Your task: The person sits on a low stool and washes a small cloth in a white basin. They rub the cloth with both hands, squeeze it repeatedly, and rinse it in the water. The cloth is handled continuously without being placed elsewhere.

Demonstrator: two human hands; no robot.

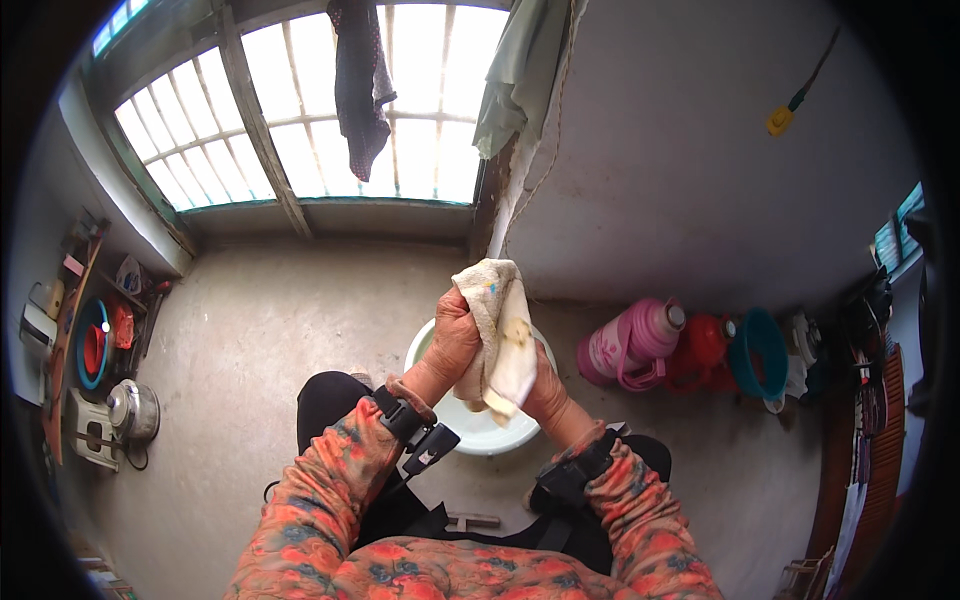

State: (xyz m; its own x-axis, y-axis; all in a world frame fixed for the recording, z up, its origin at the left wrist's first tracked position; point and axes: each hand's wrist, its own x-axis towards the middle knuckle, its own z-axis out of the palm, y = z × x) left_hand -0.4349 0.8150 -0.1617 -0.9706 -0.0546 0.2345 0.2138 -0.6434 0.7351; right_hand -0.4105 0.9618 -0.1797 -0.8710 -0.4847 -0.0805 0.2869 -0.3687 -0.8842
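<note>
A bunched cream cloth (491,330), perhaps a small towel, hangs between my two hands above a white basin (480,435) on the floor. My left hand (452,337) is closed around the cloth's left side, with the knuckles facing up. On the other side my right hand (547,386) grips the cloth, its fingers partly hidden behind the fabric. The cloth's pale inner face shows a yellowish-brown patch and there is a small blue mark near its top. Much of the basin's inside is covered by my hands and the cloth.
Right of the basin stand a pink thermos flask (634,341), a red thermos flask (697,349) and a teal basin (757,352). At left, a metal kettle (135,411) is beside a pale plastic stool (94,427). Concrete floor (240,322) reaches a barred window (315,67).
</note>
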